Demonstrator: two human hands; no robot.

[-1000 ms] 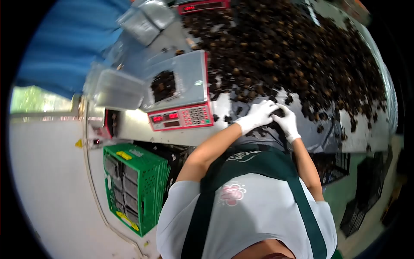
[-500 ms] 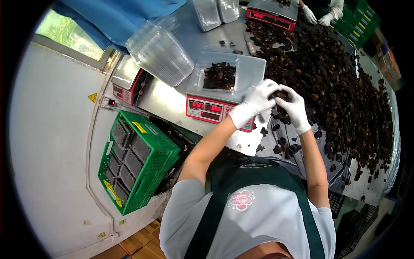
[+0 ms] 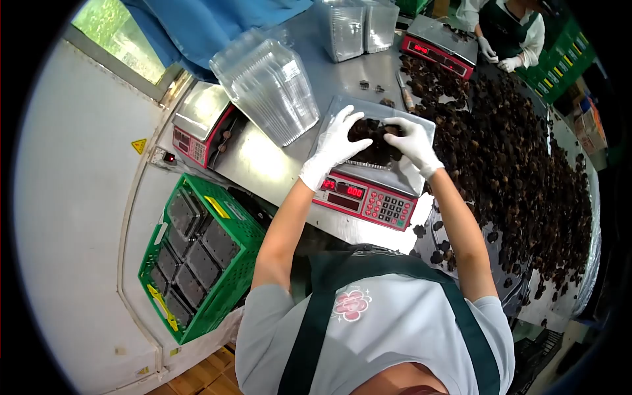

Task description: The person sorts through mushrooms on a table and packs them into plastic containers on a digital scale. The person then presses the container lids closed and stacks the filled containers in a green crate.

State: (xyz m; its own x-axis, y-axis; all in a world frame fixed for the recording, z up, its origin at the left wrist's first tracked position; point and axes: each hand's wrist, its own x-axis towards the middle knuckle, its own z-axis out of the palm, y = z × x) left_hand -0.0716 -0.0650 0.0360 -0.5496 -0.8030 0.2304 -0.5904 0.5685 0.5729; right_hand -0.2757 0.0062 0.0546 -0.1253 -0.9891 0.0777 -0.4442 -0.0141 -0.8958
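My left hand (image 3: 339, 141), white-gloved, is at the left side of a clear plastic tray (image 3: 370, 164), its thumb and fingers spread apart over the edge. My right hand (image 3: 415, 146), also gloved, curves over the right side, with thumb and fingers apart against the dark wood ear mushrooms (image 3: 374, 135) inside. Both hands partly cover the tray. It rests on the platform of a red digital scale (image 3: 372, 201) with lit red digits. To the right spreads a large heap of loose wood ear mushrooms (image 3: 507, 158).
Stacked clear trays (image 3: 270, 85) stand left of the scale, more tray stacks (image 3: 359, 29) behind. A second scale (image 3: 197, 128) is at the left, another (image 3: 441, 49) at the back near a co-worker's gloved hands (image 3: 497, 58). A green crate (image 3: 227, 263) holds filled packs. A knife (image 3: 405, 92) lies behind.
Both hands have moved left from beside the scale onto the tray; earlier they were together over the heap's edge, handling a mushroom piece. The view has shifted, showing more of the co-worker.
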